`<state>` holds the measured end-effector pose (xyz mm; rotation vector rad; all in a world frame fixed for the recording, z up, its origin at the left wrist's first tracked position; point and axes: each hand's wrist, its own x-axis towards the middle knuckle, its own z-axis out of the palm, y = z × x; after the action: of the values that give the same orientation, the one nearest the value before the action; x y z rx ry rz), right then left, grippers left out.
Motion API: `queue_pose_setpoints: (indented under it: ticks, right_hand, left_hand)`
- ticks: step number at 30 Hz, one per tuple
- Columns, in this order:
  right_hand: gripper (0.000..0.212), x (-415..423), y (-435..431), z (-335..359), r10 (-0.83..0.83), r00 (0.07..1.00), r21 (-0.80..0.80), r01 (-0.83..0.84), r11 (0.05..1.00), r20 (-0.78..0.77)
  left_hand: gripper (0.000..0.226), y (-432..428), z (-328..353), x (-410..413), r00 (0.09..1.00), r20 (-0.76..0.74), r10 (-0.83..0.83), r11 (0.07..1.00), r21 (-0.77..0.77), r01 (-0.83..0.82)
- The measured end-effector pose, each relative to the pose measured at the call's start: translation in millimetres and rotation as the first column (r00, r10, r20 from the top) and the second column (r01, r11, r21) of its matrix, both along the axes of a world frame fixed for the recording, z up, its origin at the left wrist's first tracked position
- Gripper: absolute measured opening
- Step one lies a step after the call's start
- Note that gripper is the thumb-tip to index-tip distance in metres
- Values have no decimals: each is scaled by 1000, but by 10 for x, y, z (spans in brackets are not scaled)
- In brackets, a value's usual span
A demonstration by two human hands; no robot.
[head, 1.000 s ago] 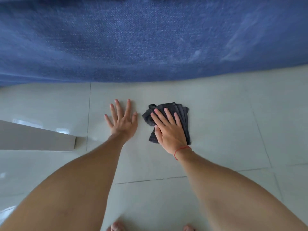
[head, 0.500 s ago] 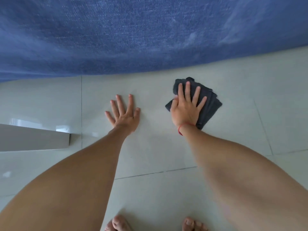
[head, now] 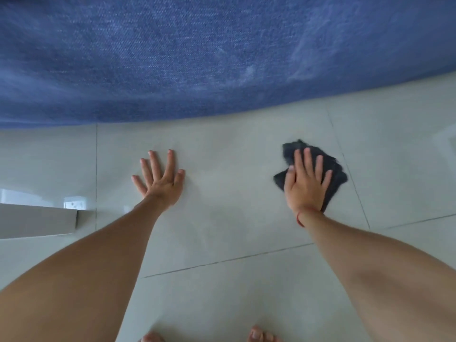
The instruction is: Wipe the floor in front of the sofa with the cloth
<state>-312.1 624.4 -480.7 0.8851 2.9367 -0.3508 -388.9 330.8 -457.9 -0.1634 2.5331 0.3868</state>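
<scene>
A dark grey folded cloth (head: pixel 333 177) lies on the pale tiled floor (head: pixel 234 206) a short way in front of the blue sofa (head: pixel 197 58). My right hand (head: pixel 304 182) presses flat on top of the cloth, fingers spread and pointing toward the sofa, covering its middle; a red string circles the wrist. My left hand (head: pixel 160 181) rests flat on the bare tile to the left, fingers apart, holding nothing. The two hands are about one tile width apart.
The sofa's fabric front fills the upper part of the view, its lower edge meeting the floor. A low grey slab (head: pixel 37 219) juts in from the left edge. My bare toes (head: pixel 259 335) show at the bottom. Dark grout lines cross the tiles.
My right hand has slid the cloth to the right across the tile, away from the left hand. The left hand has stayed planted in place.
</scene>
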Motion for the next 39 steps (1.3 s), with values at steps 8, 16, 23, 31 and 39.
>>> queue_pose_setpoints:
  ticks: [8,16,23,31,39]
  right_hand:
    - [49,-985,-472,5,-19,1000,-46,18,999,-6]
    - [46,-432,-1569,-62,609,785,-43,-616,786,-116]
    - [48,-110,-564,-88,320,939,35,-318,947,-124]
    - [50,-1070,-535,-16,66,998,-35,-66,997,1]
    - [49,-584,-1543,-44,535,842,-20,-538,843,-71]
  left_hand:
    - [59,3,-74,-11,1000,-11,0,1000,-11,0]
    - [58,7,-26,-33,1000,8,10,1000,-7,-10]
    - [58,5,25,-11,1000,11,3,1000,3,-3]
    - [58,5,-37,-46,1000,-4,-8,1000,-4,8]
    - [58,-37,-14,-58,999,53,9,999,41,-11]
